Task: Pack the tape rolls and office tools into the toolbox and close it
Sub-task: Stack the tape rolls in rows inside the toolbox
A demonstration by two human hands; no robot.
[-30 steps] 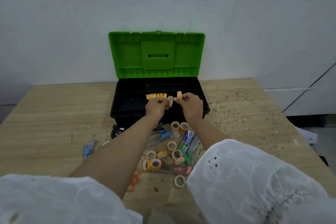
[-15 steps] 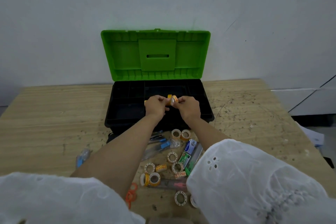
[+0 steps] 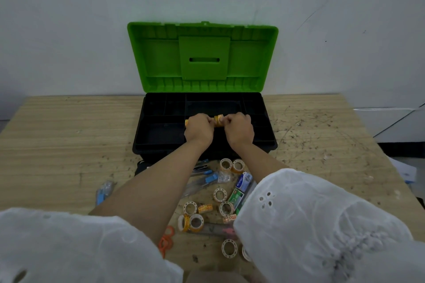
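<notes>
The left hand (image 3: pixel 199 128) and the right hand (image 3: pixel 239 130) are over the middle of the open toolbox (image 3: pixel 158 145), knuckles up and fingers curled. Between them they pinch a short stack of orange tape rolls (image 3: pixel 218 120), which looks like two rolls side by side. A further sliver of orange (image 3: pixel 186 122) shows at the outer side of the left hand. I cannot tell whether that hand holds it.

The toolbox has a black base divided into compartments. It sits at the far edge of the wooden counter (image 3: pixel 57 133), and its green lid (image 3: pixel 202 57) stands upright against the wall.

Loose tape rolls (image 3: pixel 220 194) lie between the forearms, towards the counter's near edge. Nine show their cores, one of them half hidden by the right sleeve (image 3: pixel 322 225). Two small orange ones (image 3: pixel 204 208) lie on their sides.

A blue staple box (image 3: pixel 243 180) and a green staple box (image 3: pixel 235 199) lie end to end, touching, beside the right forearm. Both carry print too small to read.

Blue-tipped cutters (image 3: pixel 207 177) are partly covered by the left forearm, and a blue cutter (image 3: pixel 103 190) lies apart to the left. Orange scissor handles (image 3: pixel 166 236) stick out from under the left sleeve (image 3: pixel 69 248).
</notes>
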